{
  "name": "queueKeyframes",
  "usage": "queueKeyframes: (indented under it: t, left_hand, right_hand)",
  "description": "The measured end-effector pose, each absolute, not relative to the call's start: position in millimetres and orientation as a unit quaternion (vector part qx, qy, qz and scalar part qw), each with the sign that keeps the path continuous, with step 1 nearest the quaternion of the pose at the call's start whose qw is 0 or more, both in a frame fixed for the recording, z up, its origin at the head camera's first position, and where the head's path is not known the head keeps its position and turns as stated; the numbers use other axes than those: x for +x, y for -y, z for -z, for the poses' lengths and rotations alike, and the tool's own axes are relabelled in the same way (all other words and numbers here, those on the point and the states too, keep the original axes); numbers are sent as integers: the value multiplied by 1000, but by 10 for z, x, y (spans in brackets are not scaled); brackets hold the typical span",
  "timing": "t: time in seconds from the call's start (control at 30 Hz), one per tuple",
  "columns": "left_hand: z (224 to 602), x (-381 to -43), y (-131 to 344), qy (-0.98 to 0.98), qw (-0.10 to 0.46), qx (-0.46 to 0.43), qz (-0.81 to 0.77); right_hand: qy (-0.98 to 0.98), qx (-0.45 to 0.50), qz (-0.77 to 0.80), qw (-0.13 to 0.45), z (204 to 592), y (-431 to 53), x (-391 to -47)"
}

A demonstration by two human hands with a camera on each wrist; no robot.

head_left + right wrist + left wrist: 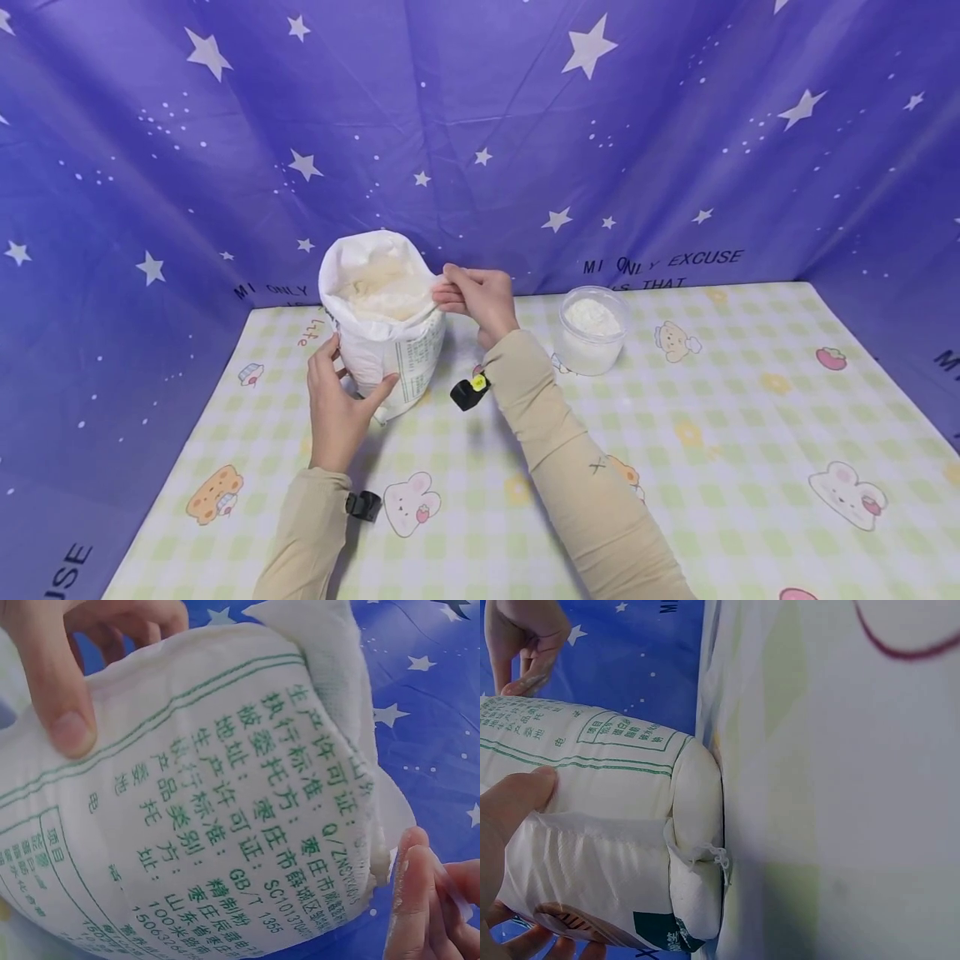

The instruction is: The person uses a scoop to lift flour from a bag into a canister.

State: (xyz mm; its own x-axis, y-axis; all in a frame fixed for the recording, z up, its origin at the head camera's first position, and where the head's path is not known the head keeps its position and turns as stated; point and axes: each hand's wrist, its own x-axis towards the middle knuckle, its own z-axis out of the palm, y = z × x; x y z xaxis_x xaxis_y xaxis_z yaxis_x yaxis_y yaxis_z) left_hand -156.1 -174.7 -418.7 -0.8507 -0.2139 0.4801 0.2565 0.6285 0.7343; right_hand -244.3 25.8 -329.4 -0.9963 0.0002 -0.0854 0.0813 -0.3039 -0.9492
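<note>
A white cloth flour bag (416, 358) with green print stands at the back left of the table, its mouth open and pale flour (375, 287) showing inside. My left hand (337, 421) grips the bag's lower left side, thumb on the printed front and fingers round the other side. At the right of the mouth, my right hand (480, 300) pinches the bag's rim between thumb and fingers. White powder dusts the right fingertips (411, 855) in the right wrist view. A stitched, folded bottom seam (694, 851) shows in the left wrist view.
To the right of the bag, a clear round plastic tub (588, 354) holds white powder (592, 317). A checked cloth (720, 508) with cartoon animals covers the table. Purple star-patterned curtains (480, 100) hang behind and along both sides.
</note>
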Motion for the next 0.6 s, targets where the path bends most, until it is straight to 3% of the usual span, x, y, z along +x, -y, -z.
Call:
queueKeyframes:
  t: [0.6]
  left_hand:
    - [4167,-1537,1748,856,270,-16,441]
  right_hand:
    - [-553,50,832,15,3268,-323,-2463]
